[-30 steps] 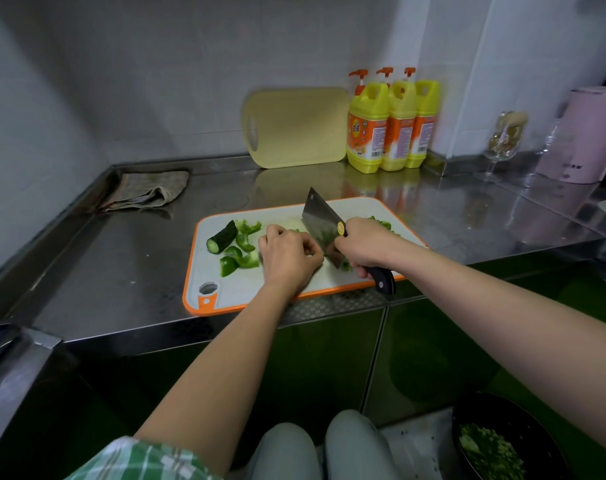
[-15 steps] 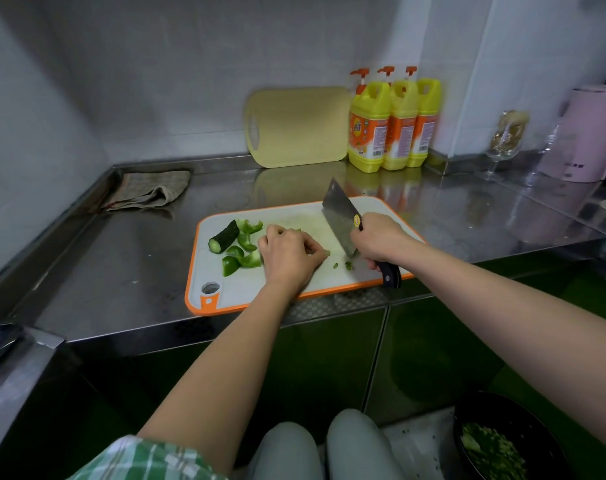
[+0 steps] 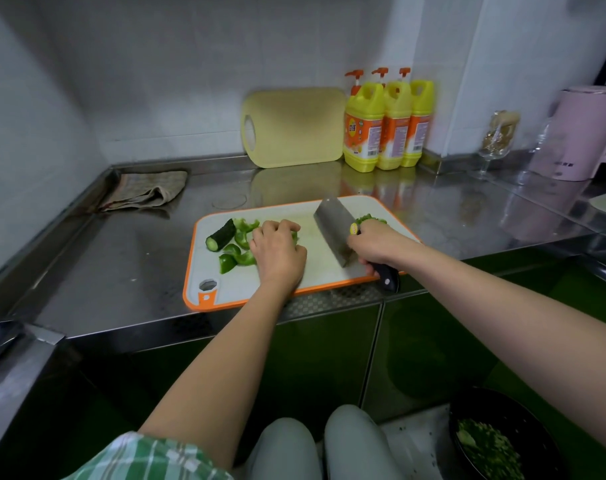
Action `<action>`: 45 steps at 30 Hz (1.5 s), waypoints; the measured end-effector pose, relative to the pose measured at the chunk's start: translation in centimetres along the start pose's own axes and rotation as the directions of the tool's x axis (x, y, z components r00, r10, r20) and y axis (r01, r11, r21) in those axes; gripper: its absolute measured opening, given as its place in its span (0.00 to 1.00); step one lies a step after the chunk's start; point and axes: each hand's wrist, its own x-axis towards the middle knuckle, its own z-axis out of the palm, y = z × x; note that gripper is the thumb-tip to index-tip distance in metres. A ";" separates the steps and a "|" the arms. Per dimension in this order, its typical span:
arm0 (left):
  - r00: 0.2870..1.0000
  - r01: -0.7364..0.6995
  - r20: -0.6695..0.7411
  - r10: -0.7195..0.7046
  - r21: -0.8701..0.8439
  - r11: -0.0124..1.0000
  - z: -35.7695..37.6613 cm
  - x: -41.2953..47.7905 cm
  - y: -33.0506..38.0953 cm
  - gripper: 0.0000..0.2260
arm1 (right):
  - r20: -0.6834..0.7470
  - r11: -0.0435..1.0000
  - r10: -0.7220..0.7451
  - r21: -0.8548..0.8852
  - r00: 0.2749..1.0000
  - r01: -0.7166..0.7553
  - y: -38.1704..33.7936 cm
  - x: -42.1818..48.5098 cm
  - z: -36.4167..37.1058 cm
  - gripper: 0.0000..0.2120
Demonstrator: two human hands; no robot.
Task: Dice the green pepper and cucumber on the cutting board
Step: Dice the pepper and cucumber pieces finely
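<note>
Folded cloth [image 3: 145, 190] far left on steel counter [image 3: 87, 265], unchanged. White cutting board [image 3: 190, 282], orange rim, near the counter's front edge. Cucumber stub [image 3: 221, 234] at its left end, touching the loose green pepper pieces [image 3: 239, 252] just right of it, same spots as before. Left hand [image 3: 279, 252] has slid slightly left since half a second ago, fingers curled down over a pepper strip [image 3: 295, 234], only its green edge showing at the fingertips. Gap to the cleaver [image 3: 332, 230] is wider than a second ago. The blade sits lower than half a second ago, tilted, with its edge on the board. Right hand [image 3: 374, 244] wrapped tight round the black handle, handle end overhanging the board's near edge. Small heap of diced green [image 3: 372, 219] behind that hand, at the board's far right. Containers: three yellow pump bottles [image 3: 386, 123] against the back wall beside a leaning yellow board [image 3: 294, 126], contents not visible. Stemmed glass [image 3: 499, 133] further right holds something tan, can't tell what. Black bowl [image 3: 468, 407] lower right, below counter level, holds chopped green bits [image 3: 485, 448].
</note>
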 end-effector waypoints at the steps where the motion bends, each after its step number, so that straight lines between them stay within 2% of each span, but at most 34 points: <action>1: 1.000 0.005 0.001 -0.005 -0.008 1.000 0.0 0.0 0.0 0.18 | -0.025 1.000 0.014 -0.016 1.000 -0.014 0.3 0.4 -0.4 0.13; 5: 1.000 0.015 0.006 -0.015 -0.040 0.999 0.0 0.0 0.0 0.20 | -0.094 0.999 -0.006 -0.046 0.996 0.002 0.7 0.9 -1.0 0.11; 8: 0.999 0.031 0.009 -0.031 -0.064 0.997 0.0 0.2 -0.1 0.21 | -0.003 0.997 -0.066 0.035 0.998 0.066 0.1 0.6 -0.3 0.09; 11: 1.000 0.026 0.005 -0.026 -0.067 0.997 0.1 0.2 -0.2 0.20 | 0.055 0.998 -0.040 0.044 0.998 0.038 0.2 0.9 -0.1 0.07; 14: 1.000 0.009 -0.005 -0.010 -0.050 0.999 0.2 0.2 -0.2 0.19 | -0.040 1.000 0.007 -0.002 0.999 -0.007 1.3 1.7 -0.9 0.07; 16: 1.000 -0.002 -0.002 0.002 -0.042 0.999 0.3 0.2 -0.3 0.18 | -0.085 0.999 0.007 0.037 0.996 -0.004 2.0 1.7 -1.5 0.07; 19: 1.000 -0.010 0.005 0.010 -0.038 0.999 0.3 0.3 -0.3 0.18 | -0.017 0.987 -0.052 0.150 0.998 0.054 2.2 1.0 -1.7 0.06; 23: 0.999 -0.035 0.014 0.036 -0.042 0.998 0.2 0.0 -0.1 0.15 | 0.111 0.991 -0.067 0.119 0.992 0.053 2.3 0.2 -1.7 0.03; 28: 0.994 -0.110 0.018 0.111 -0.037 0.993 0.3 -0.3 0.1 0.12 | -0.033 0.988 0.066 0.140 0.997 -0.061 3.2 1.1 -2.8 0.04; 31: 0.994 -0.108 0.008 0.108 -0.031 0.994 0.4 -0.1 0.1 0.10 | -0.044 0.986 0.014 0.168 0.999 -0.006 3.0 1.0 -2.8 0.04; 35: 0.993 -0.115 -0.025 0.115 0.009 0.993 0.4 -0.1 0.0 0.08 | -0.011 0.991 -0.050 0.123 0.999 0.051 2.4 1.0 -1.8 0.07; 37: 0.989 -0.133 -0.064 0.134 0.024 0.991 0.3 -0.2 0.1 0.09 | -0.075 0.989 -0.074 0.122 0.994 0.082 2.2 1.0 -1.6 0.10; 39: 0.974 -0.195 -0.117 0.196 0.022 0.981 0.0 -0.2 0.5 0.08 | -0.167 0.973 -0.099 0.190 0.981 0.131 1.7 0.7 -1.8 0.15; 41: 0.960 -0.258 -0.131 0.249 -0.061 0.964 -0.4 -0.3 1.2 0.09 | -0.244 0.960 -0.135 0.209 0.960 0.188 1.2 0.3 -1.8 0.16; 42: 0.967 -0.247 -0.106 0.231 -0.174 0.953 -0.7 -0.4 1.8 0.10 | -0.275 0.964 -0.180 0.139 0.944 0.225 0.8 0.1 -1.7 0.16; 43: 0.983 -0.185 -0.049 0.179 -0.321 0.929 -1.0 -0.4 2.6 0.11 | -0.286 0.968 -0.226 0.046 0.931 0.249 0.6 0.0 -1.6 0.14; 45: 0.992 0.022 0.111 0.052 -0.576 0.817 -1.3 -0.2 4.3 0.15 | -0.289 0.956 -0.293 -0.118 0.911 0.270 0.5 -0.1 -0.9 0.09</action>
